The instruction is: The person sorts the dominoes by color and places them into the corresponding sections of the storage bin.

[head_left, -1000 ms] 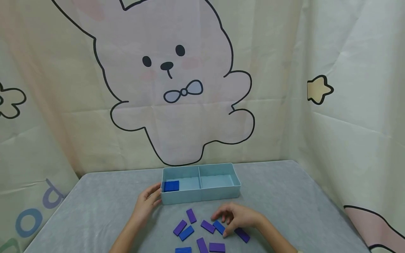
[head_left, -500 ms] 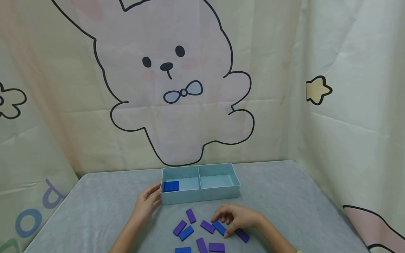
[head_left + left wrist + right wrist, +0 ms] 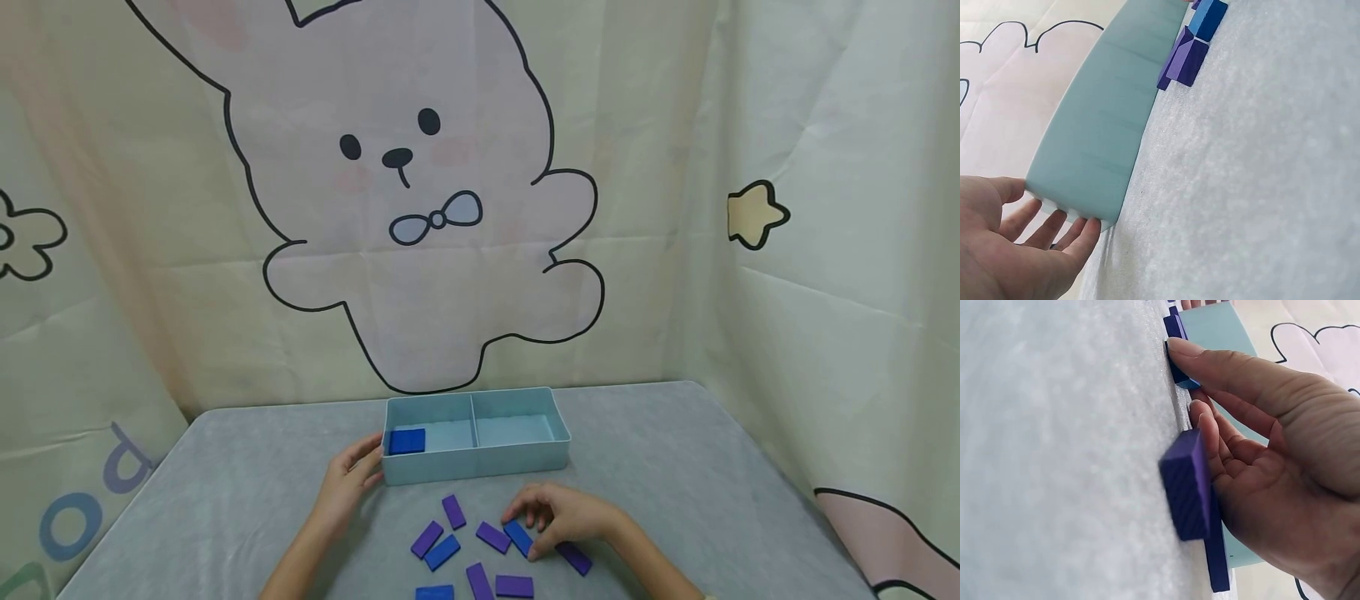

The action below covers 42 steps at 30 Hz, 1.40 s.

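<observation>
Currently, a blue block [image 3: 518,539] is pinched at its two ends between the thumb and forefinger of the right hand [image 3: 572,510]; those fingers are bent and parted by only the block's length. The block is laid flat on the grey cloth [image 3: 675,467], in front of a pale blue two-compartment tray [image 3: 468,465]. Its long axis is slanted, with the far end pointed leftward toward the tray and the near end toward the palm. Just left of it, a purple block [image 3: 492,537] is set at a similar slant; another, the dark purple block [image 3: 574,558], is partly covered by the hand. The tray's left end is touched by the spread, gently bent fingers of the left hand [image 3: 347,481]. Inside the left compartment, blue pieces [image 3: 407,442] are placed against the near left corner. More blue and purple blocks are scattered nearer the wearer, variously angled.
</observation>
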Each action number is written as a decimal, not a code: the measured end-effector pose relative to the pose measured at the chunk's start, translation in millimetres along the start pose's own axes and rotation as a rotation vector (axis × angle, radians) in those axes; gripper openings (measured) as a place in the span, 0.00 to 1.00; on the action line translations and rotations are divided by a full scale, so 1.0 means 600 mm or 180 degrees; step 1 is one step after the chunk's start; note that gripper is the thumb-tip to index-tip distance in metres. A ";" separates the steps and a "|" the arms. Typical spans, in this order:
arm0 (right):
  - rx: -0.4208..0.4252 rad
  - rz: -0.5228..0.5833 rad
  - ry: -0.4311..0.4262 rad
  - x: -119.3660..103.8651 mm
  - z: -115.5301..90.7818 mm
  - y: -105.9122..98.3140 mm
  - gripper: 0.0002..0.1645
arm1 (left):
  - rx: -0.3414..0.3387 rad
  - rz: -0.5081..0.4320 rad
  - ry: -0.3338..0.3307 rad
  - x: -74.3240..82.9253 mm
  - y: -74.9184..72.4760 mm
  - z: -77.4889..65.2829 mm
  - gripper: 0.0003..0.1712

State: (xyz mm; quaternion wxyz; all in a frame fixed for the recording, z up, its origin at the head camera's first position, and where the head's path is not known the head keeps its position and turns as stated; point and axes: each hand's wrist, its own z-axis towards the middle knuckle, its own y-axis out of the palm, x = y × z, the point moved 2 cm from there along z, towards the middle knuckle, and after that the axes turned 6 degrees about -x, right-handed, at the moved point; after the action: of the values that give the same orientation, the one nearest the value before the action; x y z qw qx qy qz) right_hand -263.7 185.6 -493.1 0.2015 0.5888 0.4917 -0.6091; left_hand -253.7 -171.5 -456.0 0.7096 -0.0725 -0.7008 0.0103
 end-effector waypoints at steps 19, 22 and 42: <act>0.0208 -0.0120 0.0004 -0.077 -0.013 0.019 0.27 | 0.0004 -0.0016 -0.0018 -0.003 -0.001 0.000 0.26; 0.0128 -0.0251 -0.0029 -0.055 -0.007 0.010 0.27 | 0.0014 -0.0013 -0.0009 -0.004 -0.001 0.000 0.26; 0.0477 -0.0280 -0.0097 -0.127 -0.010 -0.001 0.26 | 0.0016 -0.0003 -0.0036 -0.003 -0.001 0.003 0.27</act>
State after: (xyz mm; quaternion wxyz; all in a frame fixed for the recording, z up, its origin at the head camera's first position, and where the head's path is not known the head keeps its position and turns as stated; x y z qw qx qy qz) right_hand -244.0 165.6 -422.3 0.1374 0.5707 0.4670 -0.6613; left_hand -255.5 -172.3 -457.9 0.7057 -0.0703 -0.7049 0.0121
